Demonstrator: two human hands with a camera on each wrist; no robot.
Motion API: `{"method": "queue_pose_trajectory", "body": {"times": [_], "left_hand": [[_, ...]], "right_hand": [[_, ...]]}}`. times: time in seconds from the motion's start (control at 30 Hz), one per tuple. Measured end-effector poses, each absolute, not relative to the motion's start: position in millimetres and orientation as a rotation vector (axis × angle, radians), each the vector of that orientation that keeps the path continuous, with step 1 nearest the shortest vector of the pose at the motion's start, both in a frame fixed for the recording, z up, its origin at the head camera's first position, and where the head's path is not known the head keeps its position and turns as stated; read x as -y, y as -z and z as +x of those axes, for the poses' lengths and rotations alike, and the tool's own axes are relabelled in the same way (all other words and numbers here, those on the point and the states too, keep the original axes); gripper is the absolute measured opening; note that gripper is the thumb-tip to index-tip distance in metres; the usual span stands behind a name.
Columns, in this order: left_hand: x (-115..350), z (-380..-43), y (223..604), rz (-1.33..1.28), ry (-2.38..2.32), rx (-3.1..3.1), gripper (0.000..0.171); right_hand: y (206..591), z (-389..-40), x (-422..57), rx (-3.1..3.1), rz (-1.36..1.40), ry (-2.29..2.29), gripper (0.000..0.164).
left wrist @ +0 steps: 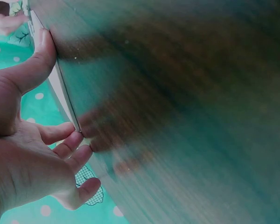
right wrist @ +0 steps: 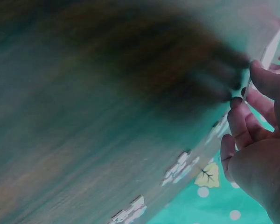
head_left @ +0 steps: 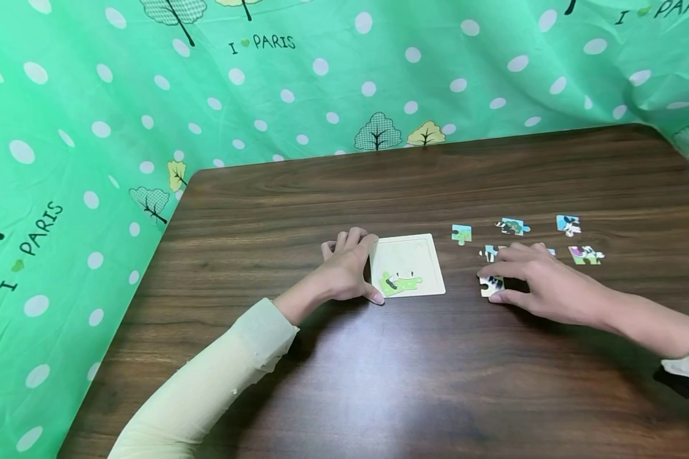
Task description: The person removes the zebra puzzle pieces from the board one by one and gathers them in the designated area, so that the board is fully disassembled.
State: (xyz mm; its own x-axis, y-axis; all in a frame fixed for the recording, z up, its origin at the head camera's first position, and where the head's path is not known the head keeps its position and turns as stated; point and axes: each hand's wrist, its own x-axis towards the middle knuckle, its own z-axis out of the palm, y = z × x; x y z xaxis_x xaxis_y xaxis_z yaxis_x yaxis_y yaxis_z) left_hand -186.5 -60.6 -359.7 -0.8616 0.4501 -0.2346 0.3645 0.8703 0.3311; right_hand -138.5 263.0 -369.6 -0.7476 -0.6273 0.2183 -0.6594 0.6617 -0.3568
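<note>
A white square puzzle board [head_left: 410, 255] lies on the table, with one green puzzle piece [head_left: 403, 284] at its lower left. My left hand [head_left: 347, 268] holds the board along its left side, thumb at the near corner and fingers toward the far corner. In the left wrist view, the thumb and fingertips meet the board's thin edge [left wrist: 61, 91]. To the right, my right hand [head_left: 542, 284] pinches a black-and-white puzzle piece [head_left: 492, 286] between thumb and fingers, close over the table. The right wrist view shows this right hand [right wrist: 263, 140] from the side.
Several loose puzzle pieces lie around the right hand: a blue-and-green piece [head_left: 462, 234], another farther back [head_left: 513, 226], two at the right, and a striped piece [head_left: 487, 254] partly behind the fingers. A green dotted curtain [head_left: 321, 95] hangs beyond the brown table [head_left: 252, 223].
</note>
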Motion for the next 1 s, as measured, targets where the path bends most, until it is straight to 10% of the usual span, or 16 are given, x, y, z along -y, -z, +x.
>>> {"method": "queue_pose_trajectory", "body": {"times": [1.0], "left_hand": [[61,-187,360,0.604,-0.384,-2.746,0.106]], "right_hand": [[368,-164,-166,2.803,1.252,-0.678,0.043]]}}
